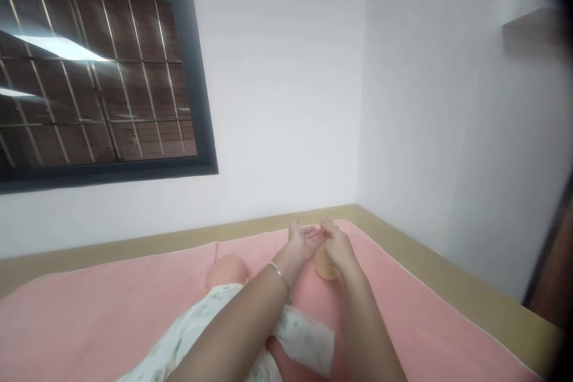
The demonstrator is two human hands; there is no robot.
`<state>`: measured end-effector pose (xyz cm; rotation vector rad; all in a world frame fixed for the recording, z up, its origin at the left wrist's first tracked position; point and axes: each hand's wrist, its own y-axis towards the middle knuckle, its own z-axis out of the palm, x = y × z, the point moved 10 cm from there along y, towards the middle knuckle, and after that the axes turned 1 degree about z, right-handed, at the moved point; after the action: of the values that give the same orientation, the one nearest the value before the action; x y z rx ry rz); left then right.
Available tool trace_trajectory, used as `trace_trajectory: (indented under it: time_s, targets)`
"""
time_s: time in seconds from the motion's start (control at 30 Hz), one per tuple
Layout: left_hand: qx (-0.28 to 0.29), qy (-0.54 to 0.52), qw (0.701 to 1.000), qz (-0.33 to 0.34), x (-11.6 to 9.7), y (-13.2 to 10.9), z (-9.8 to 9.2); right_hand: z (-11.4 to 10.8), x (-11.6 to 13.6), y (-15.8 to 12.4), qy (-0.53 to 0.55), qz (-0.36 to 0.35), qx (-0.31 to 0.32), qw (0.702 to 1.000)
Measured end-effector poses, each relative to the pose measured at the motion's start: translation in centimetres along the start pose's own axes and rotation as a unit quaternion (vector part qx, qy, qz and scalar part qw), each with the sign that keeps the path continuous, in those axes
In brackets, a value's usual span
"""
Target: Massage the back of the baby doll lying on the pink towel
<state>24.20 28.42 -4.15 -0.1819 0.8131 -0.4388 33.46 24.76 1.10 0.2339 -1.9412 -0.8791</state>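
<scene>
My left hand [304, 242] is turned palm up, thumb raised and fingers stretched to the right. A silver bangle [280, 274] circles that wrist. My right hand [336, 242] meets the left at the fingertips, its fingers extended and slightly bent over them. Just below the right hand is a round yellowish thing [326, 265], partly covered; its kind is unclear. A baby doll [227, 270] lies to the left and beneath my forearms, wearing a white garment [192, 316] with small green prints. My arms hide much of its body.
A pink cloth [89, 310] covers most of the tan tabletop [416, 274], which meets white walls [286, 83] at the back and right. A dark-framed window [208, 155] with bars is at the upper left.
</scene>
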Motion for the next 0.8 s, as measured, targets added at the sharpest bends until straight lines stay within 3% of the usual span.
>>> trace_trajectory:
  time_s: [0.2, 0.33, 0.47, 0.57, 0.67, 0.73, 0.8]
  targets:
    - [0.003, -0.006, 1.000, 0.003, -0.3, -1.6, 0.4, 0.0, -1.2, -0.1, -0.014, 0.019, -0.015, 1.000]
    - [-0.004, -0.029, 0.999, 0.016, -0.3, -6.9, -0.6, -0.3, 0.6, -0.4, -0.061, 0.057, 0.026, 0.996]
    - [0.023, -0.089, 0.995, -0.040, 0.4, -14.8, -2.8, -0.5, 6.5, -0.9, -0.066, 0.044, 0.060, 0.995]
    - [-0.019, -0.083, 0.994, -0.064, -0.5, -19.4, -6.1, 1.2, 12.5, -2.2, -0.058, -0.004, 0.098, 0.993]
    - [-0.060, -0.083, 0.994, -0.044, -3.0, -22.1, -9.4, 4.3, 18.6, -5.0, -0.038, -0.075, 0.135, 0.987]
    - [-0.034, -0.083, 0.996, -0.013, -5.1, -23.2, -10.5, 7.1, 22.3, -7.8, -0.044, -0.142, 0.163, 0.975]
    - [0.010, -0.089, 0.996, 0.020, -6.8, -24.0, -11.4, 11.0, 26.0, -11.8, -0.069, -0.267, 0.228, 0.934]
